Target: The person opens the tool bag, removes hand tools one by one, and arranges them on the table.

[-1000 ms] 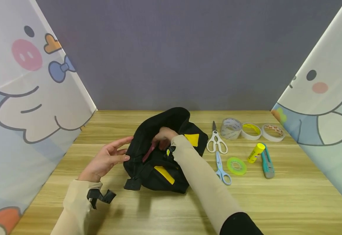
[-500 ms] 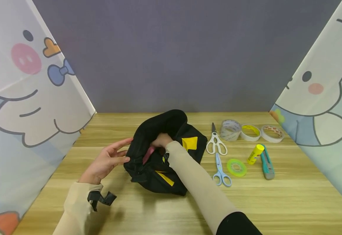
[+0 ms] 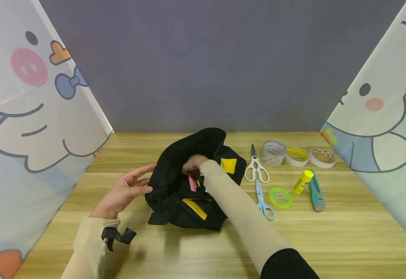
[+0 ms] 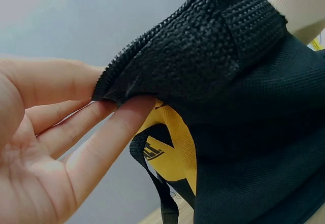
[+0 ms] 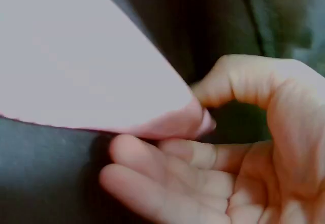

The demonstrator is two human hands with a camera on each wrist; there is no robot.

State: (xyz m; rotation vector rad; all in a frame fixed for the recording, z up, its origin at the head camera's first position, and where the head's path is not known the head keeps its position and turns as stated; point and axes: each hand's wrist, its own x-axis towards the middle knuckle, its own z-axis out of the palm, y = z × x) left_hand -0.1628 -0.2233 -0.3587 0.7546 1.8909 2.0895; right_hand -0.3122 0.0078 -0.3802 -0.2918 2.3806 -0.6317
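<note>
A black fabric bag with yellow patches and a zippered rim stands propped on the table. My left hand holds its left rim; in the left wrist view, the thumb and fingers pinch the zippered edge. Reaching in through the bag's mouth, my right hand pinches a pink thing. Up close in the right wrist view, it has a broad pale-pink face and a narrow end between thumb and fingers. Its kind cannot be made out, and part of it lies hidden by the bag.
Right of the bag lie white-handled scissors, blue scissors, a green tape roll, a yellow glue stick and a teal utility knife. Behind them are a clear tape roll and two white-edged rolls.
The pink thing has swung from slanting at the left of my right hand to hanging below it, and that hand has shifted slightly. My left hand keeps its hold on the rim.
</note>
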